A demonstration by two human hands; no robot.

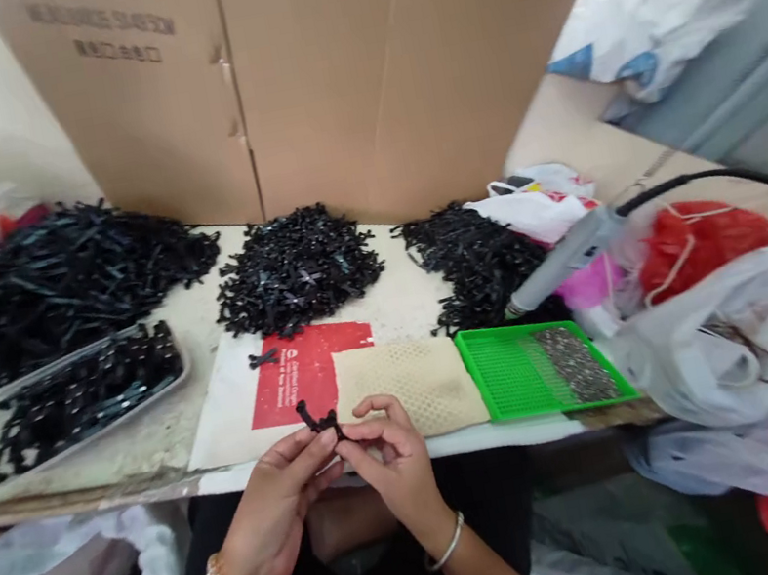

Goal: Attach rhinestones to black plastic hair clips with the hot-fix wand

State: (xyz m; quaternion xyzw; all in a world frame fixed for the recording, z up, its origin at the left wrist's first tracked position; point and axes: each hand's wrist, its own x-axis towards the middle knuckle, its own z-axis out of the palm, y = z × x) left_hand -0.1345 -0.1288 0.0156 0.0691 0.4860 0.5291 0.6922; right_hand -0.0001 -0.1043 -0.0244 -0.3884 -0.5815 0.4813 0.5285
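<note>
My left hand, with a beaded bracelet at the wrist, and my right hand, with a metal bangle, meet above the table's front edge. Their fingertips both pinch a small black plastic piece, shaped like a bow or clip. A similar black piece lies alone on the red-and-white printed sheet, beyond my left hand. A beige mesh mat lies just beyond my right hand, not touching it.
Three heaps of black plastic pieces cover the table's back, and a clear tray holds more. A green grid tray holds metal-studded strips. A grey corded tool, plastic bags and a cardboard sheet surround the table.
</note>
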